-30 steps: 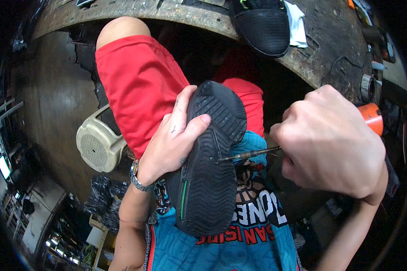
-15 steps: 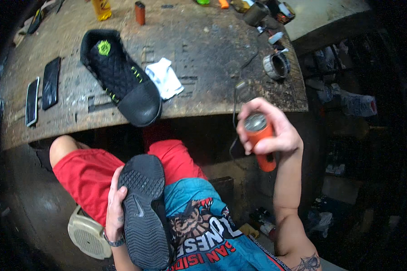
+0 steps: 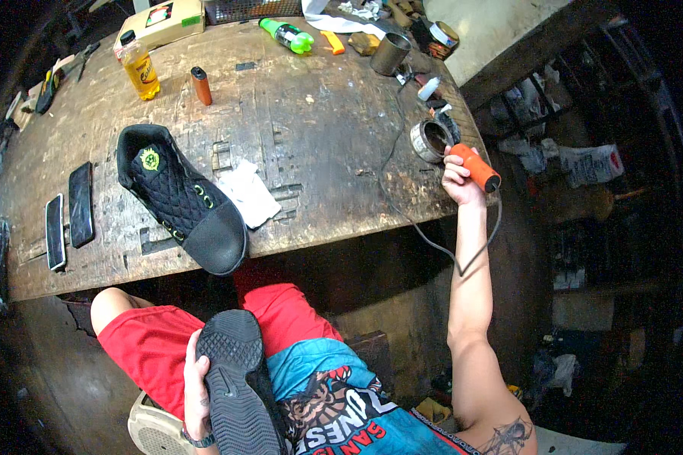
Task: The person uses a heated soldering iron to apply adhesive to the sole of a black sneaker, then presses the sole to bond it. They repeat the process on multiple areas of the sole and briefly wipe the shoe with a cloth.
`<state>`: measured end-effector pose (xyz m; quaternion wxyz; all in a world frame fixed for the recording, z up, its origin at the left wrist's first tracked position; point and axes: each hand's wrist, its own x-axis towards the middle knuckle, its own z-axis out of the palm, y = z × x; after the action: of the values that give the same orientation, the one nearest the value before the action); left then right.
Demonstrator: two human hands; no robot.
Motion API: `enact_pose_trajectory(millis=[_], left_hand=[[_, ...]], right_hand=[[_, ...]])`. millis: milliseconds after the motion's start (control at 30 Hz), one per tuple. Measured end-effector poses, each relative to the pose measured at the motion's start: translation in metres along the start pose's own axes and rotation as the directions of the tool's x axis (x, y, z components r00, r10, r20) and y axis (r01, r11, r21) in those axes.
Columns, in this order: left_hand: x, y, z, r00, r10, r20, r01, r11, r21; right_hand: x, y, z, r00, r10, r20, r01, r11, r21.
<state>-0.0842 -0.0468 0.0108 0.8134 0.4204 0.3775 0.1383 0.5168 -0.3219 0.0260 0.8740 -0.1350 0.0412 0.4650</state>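
Note:
A black shoe [image 3: 239, 379] lies across my lap with its patterned sole facing up. My left hand [image 3: 196, 379] is closed around its edge, the thumb along the sole. Far to the right, over the table's edge, my right hand [image 3: 463, 178] grips a small orange heat gun [image 3: 476, 168] with a cord from its rear end. Just beyond its front end stands an open, stained tin [image 3: 430, 142]; whether they touch I cannot tell. A second black shoe [image 3: 180, 193], quilted with green trim, lies on the table, its toe toward me, beside a crumpled white cloth or paper [image 3: 249, 194].
Two dark phones [image 3: 81, 205] lie at the left of the worn wooden table [image 3: 326, 167]. Farther back are a bottle of yellow liquid [image 3: 139, 72], an orange lighter [image 3: 202, 86], a green bottle [image 3: 287, 36] and a metal cup [image 3: 391, 54]. The cord [image 3: 425, 239] hangs over the front edge.
My right hand has carried the heat gun away from my body, right and forward to the tin. My left hand still holds the shoe on my lap. The view now takes in more of the table.

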Motion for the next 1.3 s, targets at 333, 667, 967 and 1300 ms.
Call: enact_pose_trajectory(millis=[333, 667, 967, 1300], left_hand=[[0.001, 0.004, 0.006, 1.0, -0.003, -0.001, 0.003, 0.998, 0.068], [0.007, -0.005, 0.004, 0.995, -0.087, 0.058, 0.089, 0.995, -0.035], [0.002, 0.007, 0.009, 0.977, -0.107, 0.184, 0.121, 0.99, -0.071], [0.003, 0.004, 0.001, 0.977, -0.029, 0.212, -0.008, 0.985, 0.171]], right_hand=[[-0.01, 0.013, 0.017, 1.0, -0.016, -0.013, 0.017, 0.995, 0.101], [-0.11, 0.196, 0.101, 0.963, 0.264, -0.049, -0.189, 0.537, -0.822], [-0.114, 0.323, 0.15, 0.651, 0.751, -0.107, 0.532, -0.553, -0.642], [-0.117, 0.347, 0.197, 0.621, 0.726, -0.295, 0.58, -0.679, -0.451]])
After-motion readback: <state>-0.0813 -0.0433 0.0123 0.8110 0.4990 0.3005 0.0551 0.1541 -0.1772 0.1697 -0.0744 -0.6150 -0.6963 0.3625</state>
